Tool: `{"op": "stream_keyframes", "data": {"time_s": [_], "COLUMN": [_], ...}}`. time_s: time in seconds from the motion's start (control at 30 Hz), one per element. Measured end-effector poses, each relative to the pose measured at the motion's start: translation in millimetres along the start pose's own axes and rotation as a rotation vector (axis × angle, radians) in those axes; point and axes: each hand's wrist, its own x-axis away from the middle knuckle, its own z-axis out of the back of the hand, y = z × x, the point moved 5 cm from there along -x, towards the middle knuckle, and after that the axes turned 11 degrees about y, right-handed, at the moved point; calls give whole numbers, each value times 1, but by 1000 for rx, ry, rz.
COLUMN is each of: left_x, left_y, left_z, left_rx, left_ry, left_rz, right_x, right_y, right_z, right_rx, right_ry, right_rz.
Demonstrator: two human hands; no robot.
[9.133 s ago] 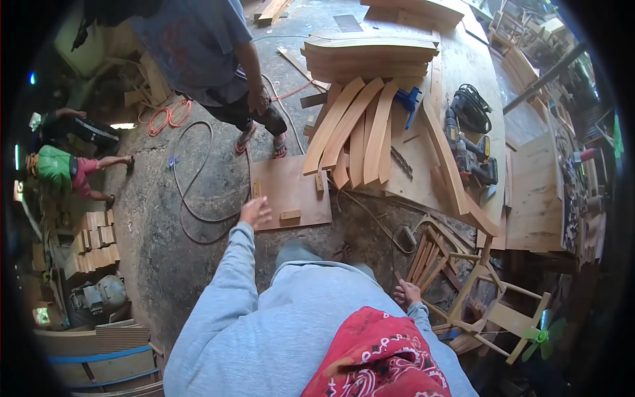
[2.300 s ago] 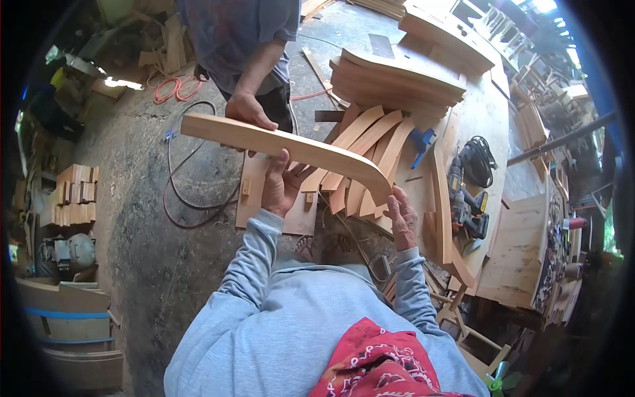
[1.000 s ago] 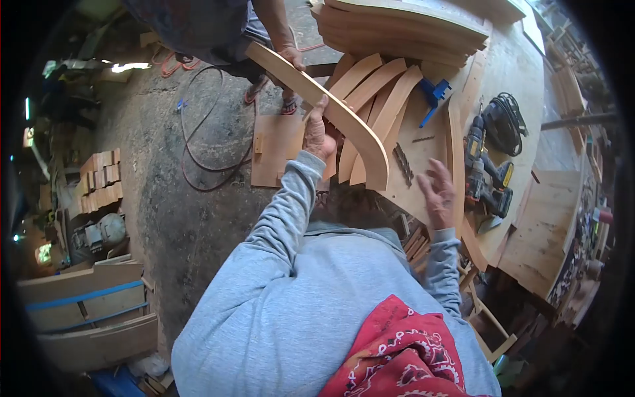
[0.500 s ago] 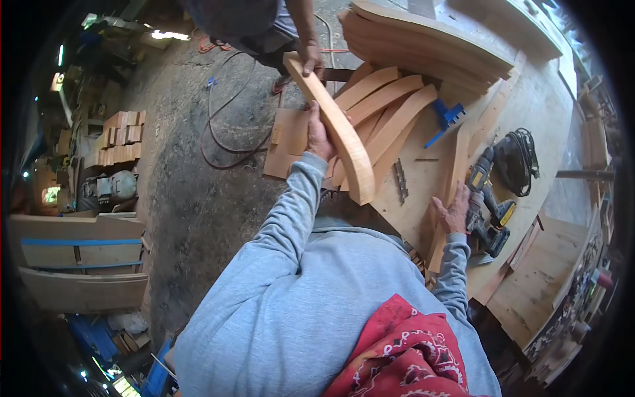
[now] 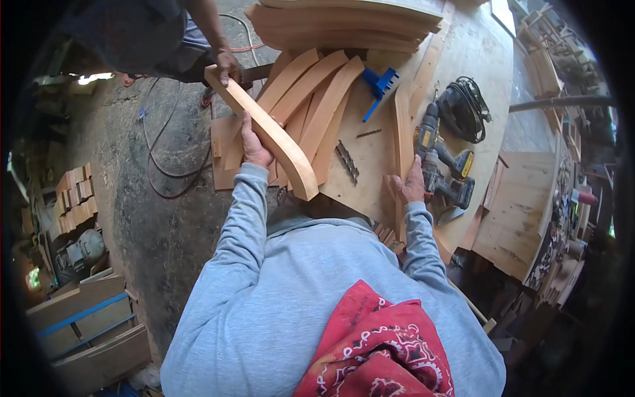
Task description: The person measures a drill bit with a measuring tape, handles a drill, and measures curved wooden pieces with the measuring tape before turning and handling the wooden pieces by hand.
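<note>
A curved wooden piece (image 5: pixel 271 135) slants in front of me. My left hand (image 5: pixel 256 144) is closed round its middle, while another person's hand (image 5: pixel 227 65) holds its far end. On the right, my right hand (image 5: pixel 410 184) rests against a second curved piece (image 5: pixel 403 126) lying on the table, its fingers closed over that piece's side. Power drills (image 5: pixel 430 142) lie just beyond my right fingers. Between my hands, several curved pieces (image 5: pixel 331 106) are fanned out, with drill bits (image 5: pixel 346 161) and a blue clamp-like tool (image 5: pixel 379 86) beside them.
Stacked curved boards (image 5: pixel 337 30) lie at the back of the plywood table (image 5: pixel 493 59). A black corded tool (image 5: pixel 464 109) sits right of the drills. A plywood square (image 5: pixel 221 142) and a hose (image 5: pixel 155 162) are on the floor, left. The other person stands at the upper left.
The held piece was level between both my hands; now it slants, with my left hand and the other person on it. My right hand has left it and moved to the piece on the table.
</note>
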Motion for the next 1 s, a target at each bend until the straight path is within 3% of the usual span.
{"op": "stream_keyframes", "data": {"time_s": [0.07, 0.2, 0.23, 0.33, 0.53, 0.77, 0.87, 1.0], "left_x": [3, -5, -6, -3, -1, -3, -3, -1], "left_y": [1, 5, 6, 8, 6, 5, 4, 4], "left_z": [1, 6, 7, 3, 3, 8, 9, 9], "left_rx": [-19, -15, -17, -17, -35, -39, -40, -54], "left_ry": [36, 30, 22, 24, 18, 9, 8, 3], "left_rz": [-11, 20, 23, 38, 34, 25, 17, 15], "right_x": [-6, -10, -8, -3, -3, -5, -11, -16], "right_y": [9, -17, -8, 0, -21, -29, -48, -38], "right_z": [-6, 22, 18, 12, 34, 37, 50, 41], "right_rx": [-11, -292, -310, -681, -943, -1082, -906, -776], "right_ry": [-83, -60, -10, 37, -119, -42, 22, 38], "right_rz": [-35, -275, -246, -326, -615, -574, -369, -344]}}
